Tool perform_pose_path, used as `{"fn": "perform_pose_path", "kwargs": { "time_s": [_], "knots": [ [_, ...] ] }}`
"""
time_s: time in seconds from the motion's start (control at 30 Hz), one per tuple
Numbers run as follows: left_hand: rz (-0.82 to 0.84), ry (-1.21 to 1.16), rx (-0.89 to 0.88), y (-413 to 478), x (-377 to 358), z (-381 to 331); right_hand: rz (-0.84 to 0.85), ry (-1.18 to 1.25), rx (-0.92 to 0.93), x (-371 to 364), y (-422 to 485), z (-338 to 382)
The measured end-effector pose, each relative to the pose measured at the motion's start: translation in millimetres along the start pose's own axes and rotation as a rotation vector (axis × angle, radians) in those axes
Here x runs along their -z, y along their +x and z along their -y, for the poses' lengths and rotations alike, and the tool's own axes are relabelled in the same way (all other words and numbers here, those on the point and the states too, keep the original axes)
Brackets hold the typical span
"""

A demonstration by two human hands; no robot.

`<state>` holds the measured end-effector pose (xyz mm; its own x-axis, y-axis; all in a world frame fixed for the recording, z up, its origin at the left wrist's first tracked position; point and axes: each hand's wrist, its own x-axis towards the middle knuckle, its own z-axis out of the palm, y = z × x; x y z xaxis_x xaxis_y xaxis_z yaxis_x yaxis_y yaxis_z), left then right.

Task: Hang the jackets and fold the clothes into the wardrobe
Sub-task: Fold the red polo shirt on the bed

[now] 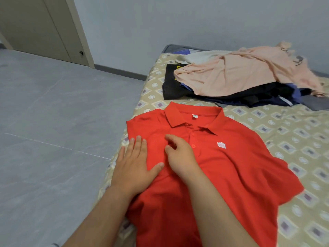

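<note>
A red polo shirt (222,166) lies face up and spread flat on the near corner of a bed (284,125). Its collar (194,118) points toward the far wall and a small white patch (221,145) shows on the chest. The bed's cover is beige, printed with pale diamonds and circles.

The person's left hand (135,164) presses flat on the shirt's edge nearest the floor, fingers straight and close together, gripping nothing. The right hand (179,155) rests on the chest just beside the button placket with fingers loosely curled — whether it pinches any fabric cannot be told.

Farther up the bed, well apart from the shirt, sits a loose heap of clothes: a peach garment (240,72) draped on top, with a black garment (170,86) and dark blue pieces under it.

To the left stretches a grey tiled floor (53,122). It meets a pale grey wall (178,24) at a dark baseboard (121,71), and a beige door (44,27) stands in the far corner.
</note>
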<state>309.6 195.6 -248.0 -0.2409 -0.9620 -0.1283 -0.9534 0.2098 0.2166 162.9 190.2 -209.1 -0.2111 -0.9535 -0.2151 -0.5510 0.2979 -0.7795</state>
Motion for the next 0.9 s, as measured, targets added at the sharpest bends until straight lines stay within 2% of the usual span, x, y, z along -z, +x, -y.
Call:
{"fn": "perform_pose_path", "kwargs": {
  "time_s": [0.07, 0.13, 0.23, 0.3, 0.37, 0.43, 0.53, 0.6, 0.67, 0.77, 0.9],
  "knots": [
    [0.01, -0.005, 0.02, -1, 1, -2, -0.07, 0.378, -0.116, 31, -8, -3],
    [0.021, 0.002, 0.036, -1, 2, -2, -0.219, 0.456, -0.167, 73, -21, -22],
    [0.049, 0.045, 0.054, 0, 4, -5, -0.47, -0.055, -0.138, 140, -46, -84],
    [0.079, 0.091, 0.09, 0, 7, -9, -0.568, -0.307, -0.254, 177, -65, -134],
    [0.097, 0.127, 0.137, 0, 12, -22, -0.556, -0.335, -0.403, 196, -83, -170],
    [0.042, 0.145, 0.135, 0, 13, -48, -0.54, -0.259, -0.391, 198, -91, -189],
    [-0.048, 0.049, -0.095, 3, 13, -109, -0.566, -0.128, -0.328, 206, -86, -194],
    [0.035, -0.07, -0.276, 11, 9, -153, -0.563, -0.056, -0.318, 219, -79, -202],
    [0.112, -0.046, -0.384, 18, -4, -189, -0.524, -0.012, -0.307, 233, -73, -210],
    [0.036, 0.164, -0.412, 19, -34, -212, -0.437, -0.121, -0.279, 249, -58, -220],
    [-0.07, 0.145, -0.399, 18, -51, -205, -0.309, -0.265, -0.192, 262, -34, -218]
  ]
}}
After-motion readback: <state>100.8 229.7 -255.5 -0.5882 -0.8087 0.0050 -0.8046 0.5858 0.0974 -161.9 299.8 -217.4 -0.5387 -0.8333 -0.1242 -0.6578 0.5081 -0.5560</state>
